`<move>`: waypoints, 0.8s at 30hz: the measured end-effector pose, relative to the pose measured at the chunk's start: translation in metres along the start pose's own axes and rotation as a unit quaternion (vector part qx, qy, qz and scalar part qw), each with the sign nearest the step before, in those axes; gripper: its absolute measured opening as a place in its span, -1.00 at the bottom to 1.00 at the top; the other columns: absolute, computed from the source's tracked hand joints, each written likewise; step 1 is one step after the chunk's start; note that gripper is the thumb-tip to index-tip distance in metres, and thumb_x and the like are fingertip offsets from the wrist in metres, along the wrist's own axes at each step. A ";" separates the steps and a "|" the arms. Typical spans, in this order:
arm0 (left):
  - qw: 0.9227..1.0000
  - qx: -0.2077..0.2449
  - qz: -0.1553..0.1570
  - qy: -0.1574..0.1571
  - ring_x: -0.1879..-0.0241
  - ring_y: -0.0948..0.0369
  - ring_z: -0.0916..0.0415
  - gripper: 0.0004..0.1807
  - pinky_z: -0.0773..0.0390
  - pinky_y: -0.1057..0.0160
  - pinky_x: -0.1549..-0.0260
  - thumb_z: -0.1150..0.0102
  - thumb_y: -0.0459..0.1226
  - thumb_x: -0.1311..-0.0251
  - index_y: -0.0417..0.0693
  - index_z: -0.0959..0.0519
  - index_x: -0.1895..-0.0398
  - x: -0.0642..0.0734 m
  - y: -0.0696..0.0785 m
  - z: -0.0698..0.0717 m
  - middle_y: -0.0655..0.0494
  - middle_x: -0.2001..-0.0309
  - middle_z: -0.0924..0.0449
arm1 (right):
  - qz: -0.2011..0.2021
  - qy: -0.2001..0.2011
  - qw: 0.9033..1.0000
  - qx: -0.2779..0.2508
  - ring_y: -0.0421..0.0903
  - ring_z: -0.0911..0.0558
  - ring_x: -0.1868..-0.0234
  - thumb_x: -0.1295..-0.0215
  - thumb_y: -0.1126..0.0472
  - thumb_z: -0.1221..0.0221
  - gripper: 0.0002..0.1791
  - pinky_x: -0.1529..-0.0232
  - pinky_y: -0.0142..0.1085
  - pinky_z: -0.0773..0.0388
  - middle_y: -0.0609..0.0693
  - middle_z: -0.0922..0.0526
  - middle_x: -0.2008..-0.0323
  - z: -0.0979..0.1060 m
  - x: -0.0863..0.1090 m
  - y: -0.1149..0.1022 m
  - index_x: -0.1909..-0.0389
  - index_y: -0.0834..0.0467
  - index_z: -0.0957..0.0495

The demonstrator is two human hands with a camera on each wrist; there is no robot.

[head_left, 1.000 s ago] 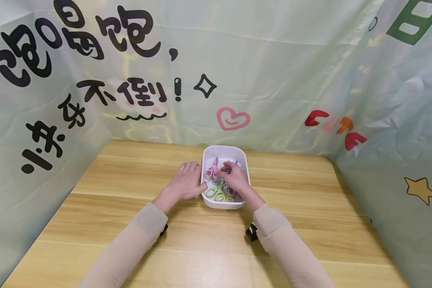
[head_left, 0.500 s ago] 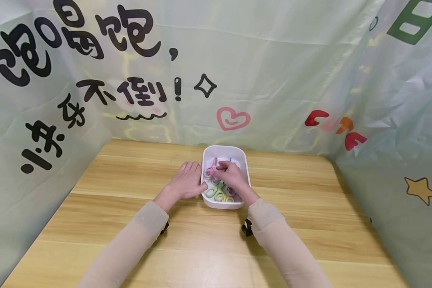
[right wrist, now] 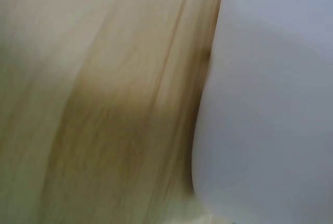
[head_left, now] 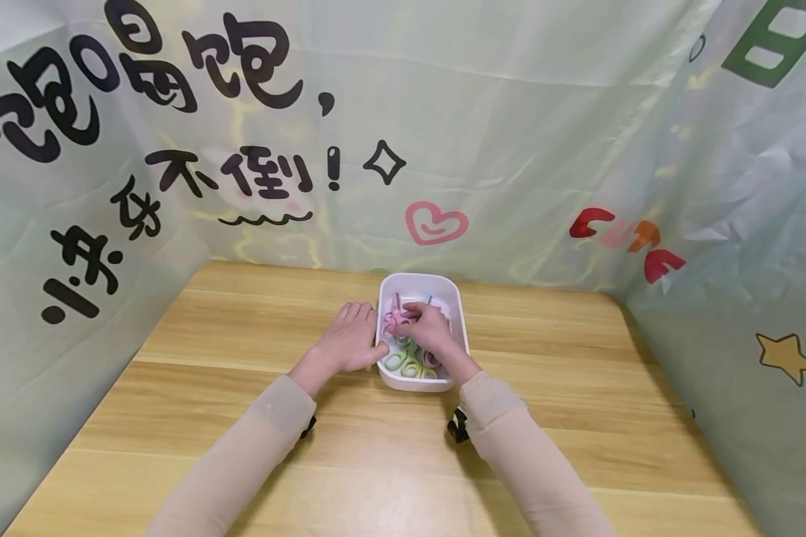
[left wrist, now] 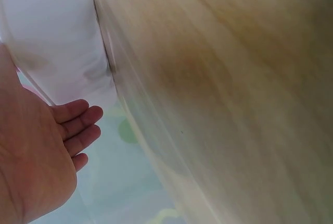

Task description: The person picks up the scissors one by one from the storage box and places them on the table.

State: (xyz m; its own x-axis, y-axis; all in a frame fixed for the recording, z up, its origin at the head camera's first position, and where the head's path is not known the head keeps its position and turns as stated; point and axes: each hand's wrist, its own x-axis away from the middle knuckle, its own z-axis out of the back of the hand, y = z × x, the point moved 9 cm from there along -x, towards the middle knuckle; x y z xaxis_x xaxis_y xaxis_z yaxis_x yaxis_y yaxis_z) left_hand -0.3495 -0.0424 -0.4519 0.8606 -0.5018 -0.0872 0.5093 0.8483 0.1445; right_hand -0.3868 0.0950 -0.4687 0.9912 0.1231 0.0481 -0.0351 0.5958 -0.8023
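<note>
A white plastic bin (head_left: pixel 457 298) holds several small pairs of scissors. My left hand (head_left: pixel 346 337) rests against its left side, fingers straight and thumb over the rim; in the left wrist view its palm and fingertips show beside the bin's white wall (left wrist: pixel 57 31). Inside the bin, my right hand (head_left: pixel 433 328) has its thumb and fingers bent around the handles of pink scissors (head_left: pixel 396 317), partly covering them. Nearer the front lie green scissors (head_left: pixel 395 361) and yellow-green scissors (head_left: pixel 411 368). The right wrist view shows the bin's outer wall (right wrist: pixel 265 104) but no fingers.
The bin stands near the back of a wooden table (head_left: pixel 242 328). A printed cloth backdrop (head_left: pixel 510 149) rises behind it and along both sides. Black wrist devices (head_left: pixel 458 425) sit under the sleeves.
My right hand has shifted slightly left within the bin, toward the pink scissors, whose blades have tipped leftward. My left hand stays at the bin's side.
</note>
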 end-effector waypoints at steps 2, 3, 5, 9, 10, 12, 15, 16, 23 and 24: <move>1.000 -0.001 0.002 -0.002 -0.22 -0.07 -0.29 -0.26 -0.14 -0.05 -0.46 0.00 0.09 -0.27 -0.40 -0.42 -0.22 0.000 0.000 0.000 -0.18 -0.13 -0.42 | 0.001 0.000 1.000 -0.002 0.00 -0.68 -0.02 -0.17 0.16 -0.46 -0.34 -0.13 -0.16 -0.60 0.11 -0.75 -0.03 0.000 0.000 0.000 -0.29 0.26 -0.57; 1.000 -0.001 0.002 -0.001 -0.23 -0.08 -0.29 -0.26 -0.15 -0.05 -0.46 0.00 0.10 -0.26 -0.39 -0.42 -0.22 0.000 0.000 0.000 -0.18 -0.13 -0.42 | 0.001 0.000 1.000 -0.005 0.00 -0.69 -0.02 -0.16 0.16 -0.47 -0.34 -0.13 -0.15 -0.60 0.11 -0.75 -0.03 0.000 0.000 0.000 -0.29 0.26 -0.57; 1.000 -0.001 0.003 -0.002 -0.23 -0.07 -0.29 -0.26 -0.14 -0.05 -0.46 0.01 0.10 -0.26 -0.39 -0.42 -0.22 0.000 0.000 0.000 -0.18 -0.14 -0.42 | -0.002 0.000 1.000 -0.014 0.01 -0.69 -0.02 -0.14 0.16 -0.49 -0.33 -0.14 -0.15 -0.60 0.11 -0.75 -0.03 0.001 0.001 0.000 -0.28 0.26 -0.58; 1.000 0.002 0.005 0.000 -0.23 -0.07 -0.30 -0.26 -0.14 -0.04 -0.46 0.01 0.09 -0.25 -0.39 -0.43 -0.22 0.001 0.000 0.001 -0.18 -0.13 -0.43 | -0.008 0.001 1.000 -0.028 -0.02 -0.70 0.03 -0.10 0.15 -0.52 -0.34 -0.12 -0.17 -0.61 0.11 -0.76 0.03 0.003 0.001 0.002 -0.23 0.27 -0.61; 1.000 0.003 0.005 -0.002 -0.24 -0.07 -0.29 -0.26 -0.14 -0.04 -0.46 0.01 0.09 -0.26 -0.39 -0.43 -0.23 0.001 0.001 0.000 -0.18 -0.14 -0.43 | -0.011 0.001 1.000 -0.028 -0.05 -0.70 0.06 -0.09 0.14 -0.53 -0.35 -0.09 -0.19 -0.61 0.10 -0.77 0.06 0.003 0.000 0.003 -0.22 0.26 -0.63; 1.000 0.004 0.004 -0.002 -0.24 -0.08 -0.30 -0.26 -0.14 -0.05 -0.47 0.00 0.10 -0.26 -0.39 -0.43 -0.23 0.001 0.001 0.001 -0.18 -0.14 -0.43 | -0.014 -0.001 1.000 -0.025 -0.08 -0.68 0.12 -0.09 0.14 -0.53 -0.39 -0.03 -0.22 -0.61 0.08 -0.77 0.12 0.003 0.000 0.004 -0.18 0.25 -0.66; 1.000 0.003 0.004 -0.004 -0.25 -0.07 -0.30 -0.26 -0.13 -0.04 -0.47 -0.01 0.10 -0.26 -0.39 -0.43 -0.23 0.002 0.002 0.001 -0.17 -0.14 -0.43 | -0.017 -0.004 1.000 -0.014 -0.12 -0.65 0.19 -0.12 0.12 -0.51 -0.45 0.05 -0.26 -0.59 0.05 -0.76 0.19 0.003 0.000 0.004 -0.13 0.24 -0.69; 1.000 0.002 0.004 -0.002 -0.24 -0.08 -0.30 -0.26 -0.14 -0.05 -0.46 -0.01 0.10 -0.26 -0.39 -0.43 -0.22 0.002 0.002 0.001 -0.17 -0.13 -0.43 | -0.017 -0.005 1.000 -0.011 -0.12 -0.64 0.21 -0.13 0.11 -0.51 -0.46 0.07 -0.26 -0.58 0.04 -0.76 0.21 0.003 0.000 0.004 -0.13 0.23 -0.70; 1.000 0.000 0.001 0.006 -0.20 -0.07 -0.31 -0.29 -0.17 -0.04 -0.44 -0.03 0.10 -0.25 -0.37 -0.45 -0.17 0.001 0.002 0.003 -0.16 -0.09 -0.44 | -0.029 -0.009 0.999 -0.027 -0.13 -0.63 0.23 -0.21 0.12 -0.47 -0.50 0.10 -0.30 -0.57 0.08 -0.76 0.18 0.004 0.001 0.003 -0.13 0.26 -0.70; 1.000 0.001 0.000 0.009 -0.19 -0.07 -0.31 -0.30 -0.17 -0.05 -0.43 -0.03 0.09 -0.25 -0.37 -0.46 -0.15 0.002 0.001 0.003 -0.16 -0.08 -0.44 | -0.034 -0.010 0.999 -0.039 -0.14 -0.65 0.24 -0.23 0.14 -0.46 -0.51 0.12 -0.31 -0.59 0.09 -0.76 0.18 0.003 0.001 0.004 -0.14 0.27 -0.69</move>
State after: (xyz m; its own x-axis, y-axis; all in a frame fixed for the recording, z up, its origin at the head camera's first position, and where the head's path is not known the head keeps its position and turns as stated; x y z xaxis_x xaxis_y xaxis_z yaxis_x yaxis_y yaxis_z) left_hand -0.3475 -0.0426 -0.4485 0.8609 -0.4981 -0.1040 0.5086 0.8483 0.1472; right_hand -0.3867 0.1000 -0.4698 0.9881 0.1012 0.1161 0.0433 0.5406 -0.8401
